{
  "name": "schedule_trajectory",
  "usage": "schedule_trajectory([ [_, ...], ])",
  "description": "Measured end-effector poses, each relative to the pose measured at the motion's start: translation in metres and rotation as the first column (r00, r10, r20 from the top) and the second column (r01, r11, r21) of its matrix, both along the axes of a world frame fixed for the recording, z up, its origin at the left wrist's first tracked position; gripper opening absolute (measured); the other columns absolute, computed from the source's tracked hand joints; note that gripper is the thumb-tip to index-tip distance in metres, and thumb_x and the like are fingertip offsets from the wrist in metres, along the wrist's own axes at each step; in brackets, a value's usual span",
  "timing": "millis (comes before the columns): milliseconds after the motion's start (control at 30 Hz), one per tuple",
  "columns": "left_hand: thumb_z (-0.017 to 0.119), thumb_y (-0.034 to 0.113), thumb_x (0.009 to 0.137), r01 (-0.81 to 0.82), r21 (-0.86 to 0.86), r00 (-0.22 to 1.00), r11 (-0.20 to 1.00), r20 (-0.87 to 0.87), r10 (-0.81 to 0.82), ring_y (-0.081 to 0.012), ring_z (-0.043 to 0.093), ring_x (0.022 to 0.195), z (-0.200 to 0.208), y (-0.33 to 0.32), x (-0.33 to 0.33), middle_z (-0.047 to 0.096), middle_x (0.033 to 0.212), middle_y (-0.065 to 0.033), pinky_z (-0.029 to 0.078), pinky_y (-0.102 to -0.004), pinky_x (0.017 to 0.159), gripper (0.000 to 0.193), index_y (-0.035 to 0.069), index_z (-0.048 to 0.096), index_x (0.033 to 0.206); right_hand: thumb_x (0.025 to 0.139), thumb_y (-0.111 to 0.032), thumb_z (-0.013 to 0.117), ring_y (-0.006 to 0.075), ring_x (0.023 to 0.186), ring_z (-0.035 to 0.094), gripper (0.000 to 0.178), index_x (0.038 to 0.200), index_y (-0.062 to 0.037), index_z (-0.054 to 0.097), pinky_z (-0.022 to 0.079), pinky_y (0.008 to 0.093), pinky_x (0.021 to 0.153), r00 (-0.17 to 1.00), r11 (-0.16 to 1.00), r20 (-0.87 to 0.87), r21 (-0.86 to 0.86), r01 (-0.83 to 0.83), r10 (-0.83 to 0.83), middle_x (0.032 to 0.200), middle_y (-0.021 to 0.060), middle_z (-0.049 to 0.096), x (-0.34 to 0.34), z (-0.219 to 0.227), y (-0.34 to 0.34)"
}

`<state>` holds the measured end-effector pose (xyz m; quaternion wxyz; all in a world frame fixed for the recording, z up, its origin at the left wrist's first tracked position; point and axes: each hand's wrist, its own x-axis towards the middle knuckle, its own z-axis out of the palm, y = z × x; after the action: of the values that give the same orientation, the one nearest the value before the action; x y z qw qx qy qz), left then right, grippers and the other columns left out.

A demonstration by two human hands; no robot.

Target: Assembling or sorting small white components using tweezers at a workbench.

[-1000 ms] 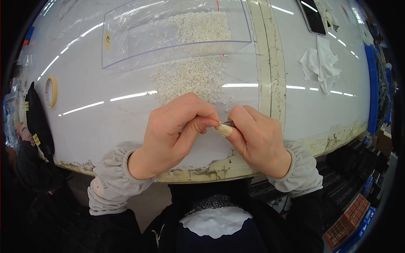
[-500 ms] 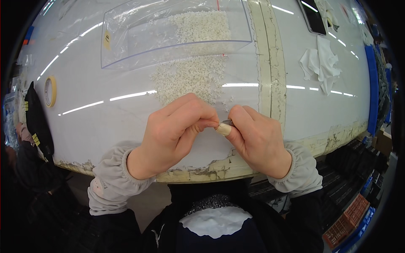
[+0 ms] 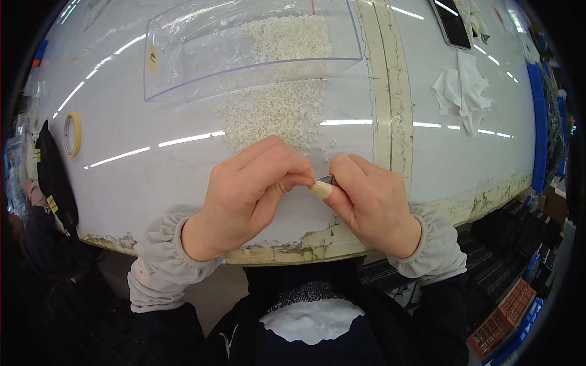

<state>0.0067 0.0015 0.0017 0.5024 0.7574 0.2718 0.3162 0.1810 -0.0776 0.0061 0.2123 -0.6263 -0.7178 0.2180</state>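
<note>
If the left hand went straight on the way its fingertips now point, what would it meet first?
The left hand would most likely meet the wrapped thumb of the right hand first; they look almost in contact, though depth is unclear from this view.

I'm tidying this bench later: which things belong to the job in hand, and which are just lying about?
Likely in use: left hand, right hand, small dark item, white pieces, clear box.
Apparently lying about: tape roll, phone, crumpled white cloth.
</note>
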Motion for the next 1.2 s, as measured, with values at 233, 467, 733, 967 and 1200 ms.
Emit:
schedule_trajectory([
  [233,0.058,-0.013,0.074,-0.009,0.013,1.000,1.000,0.007,0.009,-0.0129,0.045,0.061,-0.002,-0.001,0.001,0.055,0.075,-0.0033,0.038,-0.0228,0.055,0.019,0.003,0.061,0.083,0.088,-0.023,0.060,0.0168,0.050,0.040,0.021,0.080,-0.0077,0.050,0.034,0.0277,0.045,1.000,1.000,0.020,0.004,-0.005,0.005,0.067,0.0024,0.047,0.001,-0.001,0.000],
  [467,0.058,-0.014,0.073,-0.005,-0.013,1.000,1.000,0.015,0.005,-0.0129,0.046,0.062,-0.001,0.000,0.001,0.056,0.075,-0.0035,0.038,-0.0226,0.056,0.020,0.003,0.061,0.084,0.084,-0.020,0.064,0.0143,0.050,0.039,0.019,0.079,-0.0076,0.051,0.034,0.0259,0.045,0.999,0.999,0.038,0.036,-0.029,0.027,0.067,0.0015,0.049,0.002,0.003,0.002],
  [733,0.056,-0.015,0.074,0.005,-0.003,1.000,1.000,0.030,-0.005,-0.0128,0.046,0.061,-0.002,0.001,0.000,0.056,0.076,-0.0041,0.039,-0.0217,0.056,0.021,0.002,0.061,0.085,0.075,-0.005,0.069,0.0092,0.051,0.037,0.017,0.090,-0.0066,0.061,0.033,0.0208,0.047,0.923,0.995,-0.376,0.030,0.097,-0.079,0.067,-0.0005,0.051,0.000,0.012,0.006],
  [967,0.053,-0.008,0.082,0.035,-0.541,0.992,0.840,0.120,0.037,-0.0136,0.049,0.060,0.007,-0.002,-0.002,0.058,0.078,-0.0067,0.040,-0.0198,0.054,0.013,0.001,0.058,0.089,0.073,0.004,0.064,0.0078,0.052,0.036,0.026,0.097,-0.0056,0.065,0.032,0.0200,0.049,0.955,0.969,-0.211,0.088,0.232,-0.210,0.064,-0.0012,0.051,0.011,0.008,0.011],
  [1200,0.046,0.004,0.085,0.315,-0.884,0.868,0.344,0.415,0.273,-0.0143,0.050,0.057,0.010,0.013,-0.009,0.060,0.081,-0.0128,0.038,-0.0193,0.048,0.004,0.003,0.051,0.085,0.073,0.002,0.066,0.0084,0.051,0.037,0.018,0.088,-0.0047,0.068,0.033,0.0211,0.050,0.962,0.974,-0.153,-0.013,0.228,-0.227,0.068,-0.0008,0.058,0.030,0.011,0.011],
])
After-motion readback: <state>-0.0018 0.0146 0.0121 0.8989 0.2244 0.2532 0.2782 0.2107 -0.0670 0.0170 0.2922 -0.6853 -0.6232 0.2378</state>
